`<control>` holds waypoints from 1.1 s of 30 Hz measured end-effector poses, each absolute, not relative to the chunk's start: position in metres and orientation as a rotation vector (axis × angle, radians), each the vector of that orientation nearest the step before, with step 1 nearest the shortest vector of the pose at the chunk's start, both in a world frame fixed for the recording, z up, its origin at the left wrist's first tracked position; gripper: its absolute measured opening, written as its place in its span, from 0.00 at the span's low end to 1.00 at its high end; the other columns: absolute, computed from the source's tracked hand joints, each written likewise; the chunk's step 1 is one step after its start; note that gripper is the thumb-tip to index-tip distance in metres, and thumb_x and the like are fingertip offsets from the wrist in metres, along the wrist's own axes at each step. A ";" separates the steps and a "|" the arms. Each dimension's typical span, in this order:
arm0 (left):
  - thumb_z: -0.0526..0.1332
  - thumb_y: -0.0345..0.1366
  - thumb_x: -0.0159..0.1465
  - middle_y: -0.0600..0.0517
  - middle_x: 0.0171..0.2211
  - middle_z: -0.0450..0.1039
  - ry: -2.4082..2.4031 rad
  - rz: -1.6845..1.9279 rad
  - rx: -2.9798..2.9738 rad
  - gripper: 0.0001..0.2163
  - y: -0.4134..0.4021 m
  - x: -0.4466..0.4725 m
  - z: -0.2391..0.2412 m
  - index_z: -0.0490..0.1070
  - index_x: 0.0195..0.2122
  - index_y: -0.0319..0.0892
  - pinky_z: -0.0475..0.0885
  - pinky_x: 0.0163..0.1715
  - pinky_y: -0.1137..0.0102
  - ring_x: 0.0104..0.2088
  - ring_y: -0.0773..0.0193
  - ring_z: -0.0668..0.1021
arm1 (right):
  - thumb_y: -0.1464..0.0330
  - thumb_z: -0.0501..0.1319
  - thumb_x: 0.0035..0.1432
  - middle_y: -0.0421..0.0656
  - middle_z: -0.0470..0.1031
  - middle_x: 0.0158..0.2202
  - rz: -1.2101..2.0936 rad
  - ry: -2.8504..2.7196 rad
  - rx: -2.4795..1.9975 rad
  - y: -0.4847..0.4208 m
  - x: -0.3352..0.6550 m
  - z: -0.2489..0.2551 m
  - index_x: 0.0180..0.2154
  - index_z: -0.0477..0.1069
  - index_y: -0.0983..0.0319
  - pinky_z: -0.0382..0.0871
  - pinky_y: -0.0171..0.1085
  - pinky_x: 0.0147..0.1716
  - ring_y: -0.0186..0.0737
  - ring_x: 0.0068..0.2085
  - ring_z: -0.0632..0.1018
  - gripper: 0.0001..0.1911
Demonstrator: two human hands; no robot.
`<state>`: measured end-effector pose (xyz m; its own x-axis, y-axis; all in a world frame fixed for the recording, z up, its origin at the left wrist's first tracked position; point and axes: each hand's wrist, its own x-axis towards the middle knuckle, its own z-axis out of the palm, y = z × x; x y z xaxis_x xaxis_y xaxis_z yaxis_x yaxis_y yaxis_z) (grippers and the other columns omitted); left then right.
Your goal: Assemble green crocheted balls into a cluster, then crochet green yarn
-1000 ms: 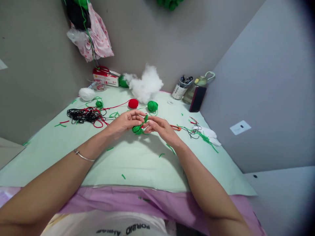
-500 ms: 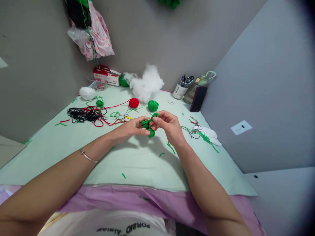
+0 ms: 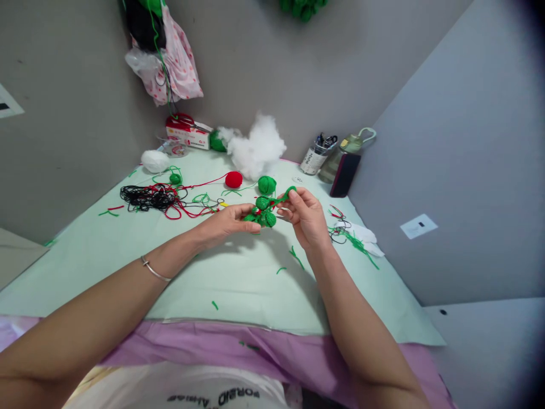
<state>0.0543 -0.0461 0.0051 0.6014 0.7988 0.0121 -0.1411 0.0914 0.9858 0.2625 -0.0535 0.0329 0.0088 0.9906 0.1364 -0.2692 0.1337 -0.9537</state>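
Note:
Between my two hands, above the table, is a green crocheted piece (image 3: 267,219) made of small round balls with bits of red among them. My left hand (image 3: 232,220) is closed on its left side, thumb below and fingers behind. A green crocheted strap or loop (image 3: 291,191) runs from the piece up to the right, pinched between the thumb and fingertips of my right hand (image 3: 307,216). Just behind the piece lies a green yarn ball (image 3: 267,184), with a red yarn ball (image 3: 233,179) to its left.
Tangled black yarn (image 3: 149,197) lies at left near a white yarn ball (image 3: 155,161). White stuffing (image 3: 258,147) sits at the back, beside a box with red scissors (image 3: 181,120). A pen cup (image 3: 314,160), bottle (image 3: 334,165) and phone (image 3: 345,175) stand back right. Green scraps (image 3: 357,243) lie right.
My right hand has moved right and slightly up, drawing the green strap away from the balls. The piece has turned, so more of its balls and some red now show.

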 end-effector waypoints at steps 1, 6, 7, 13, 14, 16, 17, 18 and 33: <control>0.73 0.42 0.56 0.48 0.45 0.79 0.616 0.770 1.305 0.19 -0.046 0.054 0.005 0.78 0.47 0.43 0.72 0.50 0.64 0.42 0.60 0.80 | 0.56 0.74 0.49 0.38 0.80 0.33 1.230 -1.064 -0.906 -0.053 0.263 0.033 0.33 0.72 0.58 0.77 0.32 0.33 0.33 0.32 0.79 0.17; 0.68 0.45 0.62 0.47 0.42 0.81 0.590 0.668 1.403 0.17 -0.046 0.052 0.008 0.77 0.47 0.40 0.73 0.51 0.61 0.44 0.57 0.81 | 0.57 0.74 0.48 0.37 0.80 0.32 1.175 -1.024 -0.912 -0.050 0.266 0.032 0.31 0.74 0.59 0.76 0.30 0.34 0.31 0.33 0.79 0.16; 0.67 0.45 0.62 0.46 0.43 0.81 0.585 0.632 1.427 0.17 -0.047 0.052 0.009 0.77 0.48 0.41 0.73 0.51 0.61 0.44 0.56 0.81 | 0.57 0.75 0.47 0.37 0.79 0.32 1.156 -1.019 -0.923 -0.050 0.267 0.032 0.31 0.74 0.59 0.76 0.30 0.35 0.31 0.33 0.79 0.16; 0.68 0.45 0.60 0.47 0.43 0.81 0.606 0.580 1.446 0.16 -0.051 0.052 0.012 0.78 0.46 0.41 0.72 0.52 0.60 0.47 0.54 0.81 | 0.58 0.74 0.47 0.38 0.80 0.34 1.170 -1.019 -0.947 -0.052 0.266 0.034 0.30 0.74 0.59 0.76 0.31 0.37 0.32 0.35 0.79 0.16; 0.69 0.45 0.59 0.47 0.43 0.81 0.613 0.585 1.444 0.17 -0.051 0.051 0.012 0.78 0.46 0.42 0.72 0.52 0.60 0.47 0.54 0.81 | 0.58 0.74 0.48 0.38 0.80 0.34 1.178 -1.019 -0.939 -0.052 0.266 0.034 0.31 0.74 0.59 0.76 0.31 0.37 0.32 0.35 0.79 0.16; 0.70 0.44 0.58 0.48 0.44 0.81 0.614 0.592 1.438 0.18 -0.049 0.049 0.012 0.78 0.48 0.43 0.72 0.52 0.61 0.48 0.54 0.81 | 0.58 0.74 0.49 0.38 0.80 0.34 1.189 -1.021 -0.929 -0.052 0.268 0.034 0.31 0.73 0.59 0.75 0.30 0.36 0.32 0.35 0.79 0.15; 0.71 0.43 0.57 0.48 0.45 0.81 0.614 0.596 1.431 0.18 -0.047 0.048 0.012 0.78 0.48 0.44 0.72 0.52 0.61 0.48 0.54 0.81 | 0.57 0.73 0.49 0.38 0.80 0.34 1.192 -1.022 -0.928 -0.052 0.268 0.034 0.31 0.73 0.59 0.75 0.30 0.35 0.32 0.35 0.79 0.15; 0.72 0.42 0.56 0.48 0.46 0.81 0.617 0.606 1.423 0.19 -0.044 0.046 0.011 0.78 0.48 0.44 0.72 0.51 0.61 0.48 0.54 0.81 | 0.57 0.73 0.49 0.38 0.80 0.34 1.195 -1.024 -0.928 -0.051 0.268 0.034 0.31 0.73 0.59 0.75 0.30 0.34 0.32 0.35 0.79 0.15; 0.72 0.41 0.52 0.52 0.35 0.78 0.964 1.301 1.201 0.14 -0.015 0.009 0.024 0.78 0.37 0.41 0.73 0.45 0.67 0.34 0.65 0.78 | 0.59 0.73 0.51 0.39 0.77 0.30 1.228 -1.092 -0.935 -0.054 0.268 0.036 0.30 0.72 0.60 0.63 0.28 0.22 0.29 0.27 0.72 0.14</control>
<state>0.0088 -0.0151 0.0236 0.0776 0.9899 0.1187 -0.1749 -0.1037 0.9791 0.2675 -0.0539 0.0357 0.0069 0.9920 0.1257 -0.2410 0.1236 -0.9626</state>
